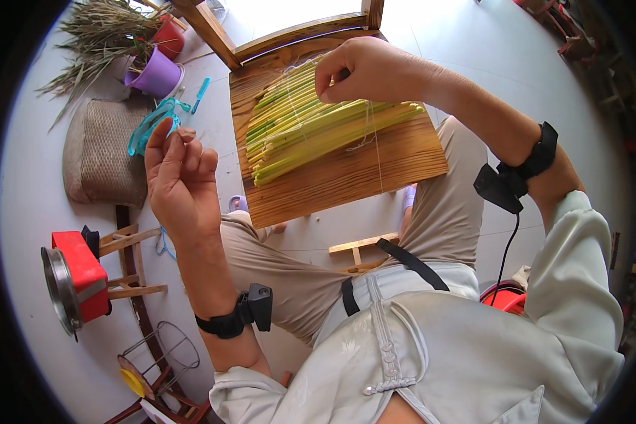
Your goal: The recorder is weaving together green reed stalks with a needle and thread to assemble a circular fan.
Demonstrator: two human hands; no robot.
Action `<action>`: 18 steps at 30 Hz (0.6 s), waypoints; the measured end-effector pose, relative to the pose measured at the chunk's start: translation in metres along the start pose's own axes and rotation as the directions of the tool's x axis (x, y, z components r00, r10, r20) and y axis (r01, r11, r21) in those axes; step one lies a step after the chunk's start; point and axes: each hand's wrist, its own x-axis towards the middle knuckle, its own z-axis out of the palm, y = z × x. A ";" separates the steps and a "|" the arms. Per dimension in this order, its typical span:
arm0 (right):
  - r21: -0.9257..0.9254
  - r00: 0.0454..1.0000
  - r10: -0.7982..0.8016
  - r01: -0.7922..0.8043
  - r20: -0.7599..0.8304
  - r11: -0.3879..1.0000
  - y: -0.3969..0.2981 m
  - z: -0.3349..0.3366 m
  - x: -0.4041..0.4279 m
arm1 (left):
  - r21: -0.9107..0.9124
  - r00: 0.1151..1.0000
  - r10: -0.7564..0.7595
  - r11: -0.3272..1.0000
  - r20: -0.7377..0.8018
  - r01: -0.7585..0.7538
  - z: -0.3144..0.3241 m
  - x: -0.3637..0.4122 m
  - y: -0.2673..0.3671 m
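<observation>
On a wooden board (pixel 350 183) before me lies a mat of yellow-green plant stalks (pixel 297 127), set side by side and crossed by white thread (pixel 295 106). My right hand (pixel 363 69) hangs over the far part of the stalks, thumb and forefinger brought together; whether thread is between them is hidden. Left of the board, my left hand (pixel 183 180) is raised palm up with its fingertips pinched. A fine strand runs from the stalks toward this hand and seems held there. Loose thread loops over the stalks' right end, and one strand drops past the board's near edge.
At left are a woven seat (pixel 106 151), a turquoise strap-like item (pixel 151 124), a turquoise comb-like tool (pixel 200 95) and a purple bucket (pixel 156 74) by dried stalks (pixel 100 37). A red box (pixel 79 275) and wire frame (pixel 161 352) sit lower left. Wooden posts rise behind the board.
</observation>
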 end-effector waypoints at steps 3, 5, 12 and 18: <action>0.029 0.998 0.032 -0.031 -0.055 0.999 0.007 0.000 -0.001 | 0.067 0.999 -0.039 0.997 0.006 0.039 -0.003 -0.001 -0.003; 0.031 0.995 0.054 -0.052 -0.079 0.998 0.009 0.003 -0.002 | 0.120 0.998 -0.061 0.991 0.004 0.060 -0.009 -0.006 -0.005; 0.039 0.998 0.063 -0.062 -0.026 0.997 0.012 0.012 -0.016 | 0.201 0.984 -0.179 0.963 -0.012 0.178 -0.014 -0.008 -0.009; 0.121 0.996 0.036 -0.045 0.077 0.992 0.007 0.017 -0.023 | 0.338 0.983 -0.177 0.923 -0.050 0.183 -0.004 -0.011 -0.004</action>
